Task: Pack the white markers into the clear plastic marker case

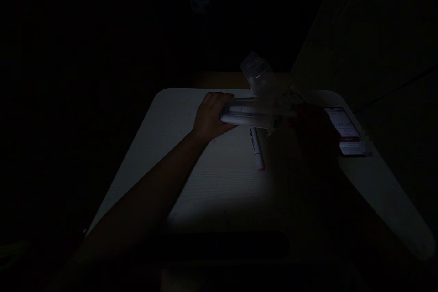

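Note:
My left hand (212,116) is closed around the near-left end of a clear plastic marker case (246,119), which lies on its side with white markers inside. The case's transparent lid (256,70) stands up behind it. At the case's right end is my right hand (313,125), dark and smeared by motion; whether its fingers hold anything cannot be made out. A white marker (257,149) with a pink end lies on the table just in front of the case.
The pale table (219,182) has rounded corners and is mostly in shadow. On its right side lies a lit phone (344,125), beyond my right hand. A long dark slot (222,244) runs along the near edge. Surroundings are nearly black.

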Tool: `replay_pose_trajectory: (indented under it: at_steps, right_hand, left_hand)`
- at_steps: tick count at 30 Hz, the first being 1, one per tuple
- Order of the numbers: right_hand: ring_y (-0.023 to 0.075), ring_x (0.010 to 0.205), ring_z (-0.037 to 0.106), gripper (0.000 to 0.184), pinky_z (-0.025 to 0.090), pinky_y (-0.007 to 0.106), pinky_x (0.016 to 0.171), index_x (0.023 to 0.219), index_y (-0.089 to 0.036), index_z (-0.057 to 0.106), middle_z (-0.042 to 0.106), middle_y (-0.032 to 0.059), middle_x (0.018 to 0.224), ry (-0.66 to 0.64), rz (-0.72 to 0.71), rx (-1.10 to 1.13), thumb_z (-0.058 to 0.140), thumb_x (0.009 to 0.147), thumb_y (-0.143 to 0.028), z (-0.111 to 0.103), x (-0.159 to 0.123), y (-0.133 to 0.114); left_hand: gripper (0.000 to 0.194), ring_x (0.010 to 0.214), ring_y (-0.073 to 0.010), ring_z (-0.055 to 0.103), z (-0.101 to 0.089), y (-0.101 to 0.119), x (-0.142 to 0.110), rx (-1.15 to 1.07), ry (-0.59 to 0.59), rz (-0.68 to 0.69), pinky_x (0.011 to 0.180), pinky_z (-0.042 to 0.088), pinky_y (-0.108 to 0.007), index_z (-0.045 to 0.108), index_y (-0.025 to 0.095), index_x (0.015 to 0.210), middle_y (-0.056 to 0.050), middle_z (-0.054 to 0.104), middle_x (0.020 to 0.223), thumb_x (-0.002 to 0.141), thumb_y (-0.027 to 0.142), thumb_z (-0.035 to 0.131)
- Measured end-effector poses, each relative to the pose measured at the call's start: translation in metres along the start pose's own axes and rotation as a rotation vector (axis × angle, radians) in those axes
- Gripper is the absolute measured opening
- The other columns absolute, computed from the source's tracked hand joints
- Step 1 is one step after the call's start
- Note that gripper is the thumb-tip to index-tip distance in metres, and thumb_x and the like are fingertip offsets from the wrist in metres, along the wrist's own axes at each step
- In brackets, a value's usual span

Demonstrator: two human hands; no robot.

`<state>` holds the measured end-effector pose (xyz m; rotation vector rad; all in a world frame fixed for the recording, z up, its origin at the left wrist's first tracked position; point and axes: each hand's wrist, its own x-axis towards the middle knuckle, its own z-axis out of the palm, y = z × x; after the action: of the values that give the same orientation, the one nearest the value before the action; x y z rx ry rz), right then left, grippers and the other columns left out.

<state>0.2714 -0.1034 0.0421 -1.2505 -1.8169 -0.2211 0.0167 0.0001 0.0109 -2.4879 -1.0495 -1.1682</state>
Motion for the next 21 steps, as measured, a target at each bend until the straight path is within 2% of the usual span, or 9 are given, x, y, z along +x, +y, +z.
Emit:
replay_pose_trajectory:
  at_steps: [6, 12, 21]
  right_hand:
    - [0.0237, 0.113, 0.054, 0.035, 0.046, 0.044, 0.094, 0.121, -0.022, 0.054, 0.058, 0.01, 0.118, -0.111, -0.003, -0.024, 0.04, 0.089, -0.026, 0.0005, 0.0019, -0.006]
    - [0.0222, 0.112, 0.055, 0.037, 0.047, 0.042, 0.094, 0.124, -0.021, 0.052, 0.058, 0.0114, 0.12, -0.095, -0.059, 0.006, 0.038, 0.089, -0.026, 0.0024, 0.0019, -0.0063]
    - [0.022, 0.121, 0.05, 0.044, 0.046, 0.039, 0.098, 0.131, -0.021, 0.045, 0.053, 0.0098, 0.13, -0.18, -0.051, 0.101, 0.04, 0.088, -0.022, 0.0082, -0.0021, -0.0027]
  left_hand:
    - [0.07, 0.094, -0.0265, 0.055, 0.0001, -0.0002, -0.0003, 0.015, 0.006, -0.001, 0.08, 0.042, -0.04, 0.051, 0.018, 0.114, -0.009, 0.061, 0.102, 0.068, 0.071, 0.056]
    - [0.072, 0.095, -0.0272, 0.054, 0.0009, -0.0007, -0.0003, 0.0, -0.008, -0.014, 0.082, 0.041, -0.041, 0.049, 0.019, 0.115, -0.009, 0.06, 0.102, 0.067, 0.073, 0.055]
    - [0.071, 0.095, -0.0265, 0.054, 0.0017, -0.0026, -0.0011, -0.005, 0.011, 0.023, 0.082, 0.041, -0.041, 0.049, 0.018, 0.116, -0.01, 0.06, 0.103, 0.07, 0.072, 0.054]
